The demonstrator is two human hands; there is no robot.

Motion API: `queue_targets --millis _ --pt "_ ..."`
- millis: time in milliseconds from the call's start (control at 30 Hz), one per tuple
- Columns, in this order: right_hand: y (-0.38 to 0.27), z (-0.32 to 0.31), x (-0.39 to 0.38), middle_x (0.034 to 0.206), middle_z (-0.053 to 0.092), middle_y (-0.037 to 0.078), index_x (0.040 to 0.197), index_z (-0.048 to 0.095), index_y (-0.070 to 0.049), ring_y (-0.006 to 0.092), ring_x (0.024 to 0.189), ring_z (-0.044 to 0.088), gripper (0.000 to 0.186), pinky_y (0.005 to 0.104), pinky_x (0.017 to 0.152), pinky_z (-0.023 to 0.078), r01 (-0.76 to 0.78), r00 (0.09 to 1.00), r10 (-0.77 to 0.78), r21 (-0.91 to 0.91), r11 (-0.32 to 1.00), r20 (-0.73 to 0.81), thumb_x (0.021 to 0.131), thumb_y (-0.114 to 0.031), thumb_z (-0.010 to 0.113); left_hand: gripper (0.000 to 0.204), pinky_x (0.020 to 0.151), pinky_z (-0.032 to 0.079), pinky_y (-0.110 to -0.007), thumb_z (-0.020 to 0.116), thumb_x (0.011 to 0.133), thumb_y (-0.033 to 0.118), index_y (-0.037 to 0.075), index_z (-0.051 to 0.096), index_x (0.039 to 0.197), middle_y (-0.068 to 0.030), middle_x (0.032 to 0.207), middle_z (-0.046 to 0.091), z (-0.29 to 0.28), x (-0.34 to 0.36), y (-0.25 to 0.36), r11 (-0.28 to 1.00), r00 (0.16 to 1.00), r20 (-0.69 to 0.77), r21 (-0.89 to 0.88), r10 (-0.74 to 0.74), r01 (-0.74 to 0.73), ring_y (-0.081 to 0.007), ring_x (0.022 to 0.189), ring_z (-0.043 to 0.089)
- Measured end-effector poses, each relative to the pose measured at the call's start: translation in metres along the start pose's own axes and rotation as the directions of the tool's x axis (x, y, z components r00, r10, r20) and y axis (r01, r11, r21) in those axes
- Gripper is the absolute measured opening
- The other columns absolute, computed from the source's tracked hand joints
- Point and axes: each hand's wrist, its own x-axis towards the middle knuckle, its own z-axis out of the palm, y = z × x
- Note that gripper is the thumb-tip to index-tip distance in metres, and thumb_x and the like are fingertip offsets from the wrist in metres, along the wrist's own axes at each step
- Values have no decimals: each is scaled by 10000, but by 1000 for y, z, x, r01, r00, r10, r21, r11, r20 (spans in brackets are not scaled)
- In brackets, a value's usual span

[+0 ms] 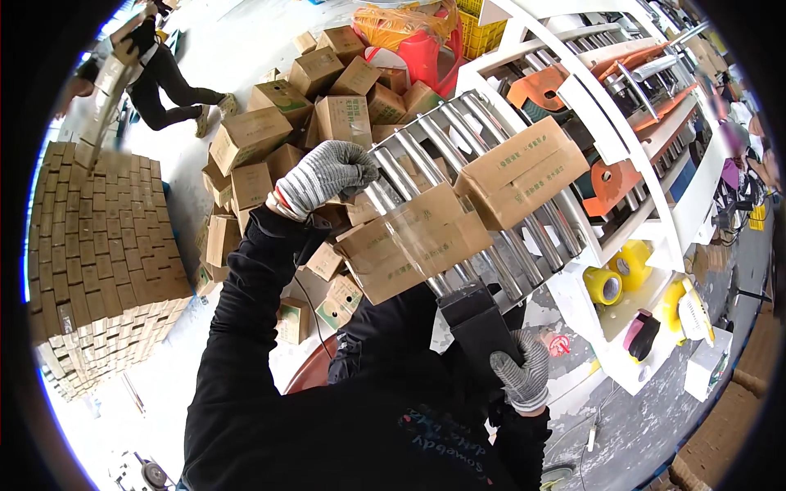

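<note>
My left hand (327,176), in a grey knitted glove, is curled closed by the left end of a roller conveyor (419,155). Whatever its fingers may hold is too small to make out. Just below it, a sealed brown carton (413,241) lies on the rollers, its top crossed by shiny clear tape. My right hand (524,372), gloved alike, grips the lower end of a black block-shaped device (479,331). The device's upper end reaches the carton's near edge. Another brown carton (524,173) sits farther right on the rollers, against the first one.
Loose cartons (344,119) lie heaped beyond the conveyor. A tall stack of cartons (106,245) stands at left, with a person (164,78) walking behind it. At right are a white-framed machine (606,106) with orange parts and yellow tape rolls (603,286).
</note>
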Motion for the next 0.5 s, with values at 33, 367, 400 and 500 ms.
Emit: queue_targets --millis 33,367,400,500 --pt "6 6 -3 581 523 47 740 554 -14 108 526 456 323 282 489 383 -11 1000 11 7 1000 -3 699 -278 737 126 481 444 -182 607 819 128 13 652 845 3 658 591 0 -1 -4 1000 1000 -4 -11 14 -14 -52 532 524" --pt "31 30 -7 648 543 44 810 578 -9 109 596 472 357 285 544 400 -15 999 23 -168 986 48 705 -314 729 278 758 466 -242 623 849 243 -8 603 966 -25 878 622 38 5 -119 986 970 212 -143 120 -90 -86 818 551" --pt "33 29 -6 667 557 43 824 580 -6 107 609 486 362 279 558 410 -20 999 25 -131 991 35 708 -315 728 344 728 476 -251 611 856 317 -5 606 977 -37 863 631 39 9 -119 988 965 212 -50 156 -149 -98 796 568" --pt "53 28 0 775 624 50 903 593 10 115 691 561 398 267 631 456 -19 1000 20 -45 999 22 722 -321 720 423 679 495 -309 628 807 365 -26 601 967 -96 849 648 35 35 -125 949 958 283 284 50 -133 -162 762 601"
